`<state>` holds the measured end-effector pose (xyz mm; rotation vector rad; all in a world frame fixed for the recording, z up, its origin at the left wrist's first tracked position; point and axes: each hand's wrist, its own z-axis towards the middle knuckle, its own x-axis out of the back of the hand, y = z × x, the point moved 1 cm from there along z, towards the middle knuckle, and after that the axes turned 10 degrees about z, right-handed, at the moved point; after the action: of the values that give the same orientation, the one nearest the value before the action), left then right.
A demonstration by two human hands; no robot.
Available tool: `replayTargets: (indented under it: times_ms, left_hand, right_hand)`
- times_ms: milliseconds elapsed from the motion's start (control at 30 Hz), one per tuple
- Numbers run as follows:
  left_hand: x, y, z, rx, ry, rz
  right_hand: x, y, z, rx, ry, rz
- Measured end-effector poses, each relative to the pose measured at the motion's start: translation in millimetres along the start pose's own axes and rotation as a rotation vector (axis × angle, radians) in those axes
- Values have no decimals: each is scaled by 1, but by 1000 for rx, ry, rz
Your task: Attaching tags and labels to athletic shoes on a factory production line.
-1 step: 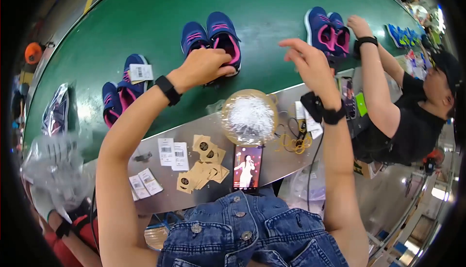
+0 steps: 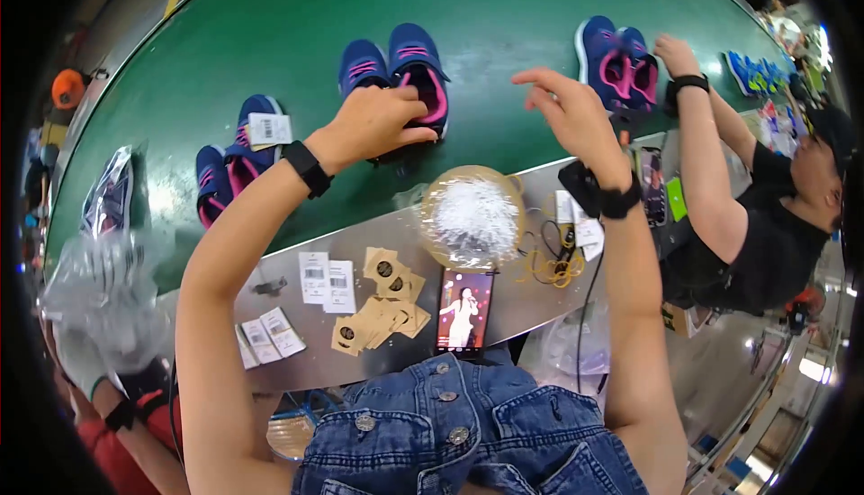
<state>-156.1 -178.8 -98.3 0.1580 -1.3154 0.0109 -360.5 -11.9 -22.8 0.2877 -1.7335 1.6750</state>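
A pair of navy sneakers with pink laces and linings stands on the green belt in front of me. My left hand (image 2: 371, 123) is closed over the heel end of this pair, its fingers curled at the opening of the right sneaker (image 2: 418, 56). It partly covers the left sneaker (image 2: 362, 65). My right hand (image 2: 576, 121) hovers over the belt's near edge, holding nothing. Its index finger points left and the other fingers are loosely bent. To the left, another navy pair (image 2: 216, 171) carries a white tag (image 2: 269, 130).
A round tray (image 2: 472, 216) of white bits, a phone (image 2: 463, 310), brown cards (image 2: 382, 319), white labels (image 2: 327, 281) and yellow bands (image 2: 552, 266) lie on the metal ledge. A co-worker (image 2: 765, 216) at right reaches to another pair (image 2: 616, 63). Plastic bags (image 2: 103, 288) lie left.
The whole view has shifted slightly, so the shoes and ledge items appear a little farther right. My left hand keeps its place at the sneakers; my right hand still hangs with nothing in it.
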Motion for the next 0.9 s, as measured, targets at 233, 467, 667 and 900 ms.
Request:
replayTargets:
  times_ms: [233,467,667,900]
  left_hand:
    - [7,-83,29,287,116,-389]
    - [9,-104,57,434,-554,-634]
    - [18,-100,44,482,-424,-598]
    - [13,-98,33,546,-202,-528]
  right_hand:
    - [-77,20,103,116,-402,-128]
    - [-113,17,132,39,-291,-209]
    - [-118,4,133,147,-303,-311]
    - [-137,22,136,221,-181,-117]
